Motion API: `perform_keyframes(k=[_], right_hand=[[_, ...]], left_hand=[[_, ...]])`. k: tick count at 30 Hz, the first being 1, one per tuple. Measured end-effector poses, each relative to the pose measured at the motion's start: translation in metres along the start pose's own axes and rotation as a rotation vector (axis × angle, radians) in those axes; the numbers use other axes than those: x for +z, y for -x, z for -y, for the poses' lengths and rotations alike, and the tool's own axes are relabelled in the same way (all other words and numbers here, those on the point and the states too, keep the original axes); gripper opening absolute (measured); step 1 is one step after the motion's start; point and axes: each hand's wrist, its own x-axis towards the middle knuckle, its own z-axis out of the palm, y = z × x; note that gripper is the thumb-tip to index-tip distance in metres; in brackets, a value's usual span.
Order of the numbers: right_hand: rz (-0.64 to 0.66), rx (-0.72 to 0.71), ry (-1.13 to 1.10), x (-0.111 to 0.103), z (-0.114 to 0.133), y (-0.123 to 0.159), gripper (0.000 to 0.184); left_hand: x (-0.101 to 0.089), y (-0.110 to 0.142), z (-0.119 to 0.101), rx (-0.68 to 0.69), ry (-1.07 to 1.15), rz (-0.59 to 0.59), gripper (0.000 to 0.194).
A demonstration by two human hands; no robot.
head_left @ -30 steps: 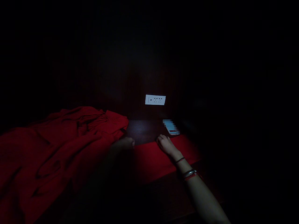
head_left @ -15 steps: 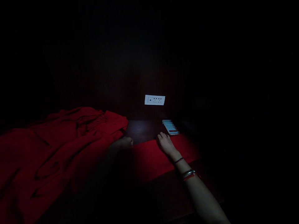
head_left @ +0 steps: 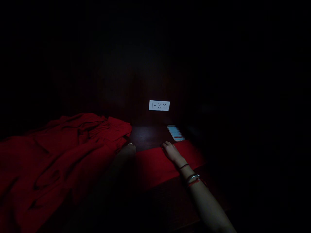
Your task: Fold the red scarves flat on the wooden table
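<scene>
A flat strip of red cloth (head_left: 155, 165) lies across a dark wooden surface (head_left: 147, 134). At its far left corner my left hand (head_left: 127, 150), dim and with a ring on it, is closed on the cloth; most of the fingers are in shadow. My right hand (head_left: 171, 152) rests on the far edge further right, fingers bent down and together over the cloth edge. Bracelets circle that wrist. To the left, beside my left hand, spreads a large crumpled heap of red cloth (head_left: 73, 145). Whether heap and strip are one piece, I cannot tell.
A phone (head_left: 175, 133) with a lit, blurred screen lies just beyond my right hand. Above the surface, a white socket plate (head_left: 159, 105) is set in the dark back wall. Deep darkness hides the right side and the top of the view.
My left hand has turned and shifted slightly left, and its ring now shows. My right hand keeps its place on the cloth edge. The whole view has drifted slightly.
</scene>
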Motion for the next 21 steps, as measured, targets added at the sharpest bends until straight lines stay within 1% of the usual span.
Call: perform_keyframes(k=[6,10,12,15,17,19,21], right_hand=[[-0.053,0.017,-0.069,0.000,-0.008,-0.001,0.016],[-0.081,0.005,-0.164,-0.001,-0.008,0.000,0.012],[-0.103,0.001,-0.220,-0.002,-0.009,0.000,0.010],[-0.164,-0.037,-0.305,-0.006,-0.012,0.001,0.012],[-0.205,-0.060,-0.335,-0.011,-0.015,0.001,0.013],[-0.232,-0.064,-0.346,-0.016,-0.019,0.003,0.016],[-0.259,-0.066,-0.356,-0.021,-0.021,0.005,0.017]], left_hand=[[-0.003,-0.005,0.004,-0.017,-0.035,0.042,0.030],[-0.012,-0.007,0.012,-0.025,-0.063,0.059,0.013],[-0.017,-0.007,0.014,0.028,-0.058,0.042,0.010],[-0.024,-0.004,0.017,0.124,-0.017,0.010,0.010],[-0.028,-0.002,0.018,0.151,-0.002,0.014,0.014],[-0.031,-0.001,0.019,0.187,-0.027,0.027,0.014],[-0.033,0.001,0.019,0.229,-0.067,0.043,0.019]])
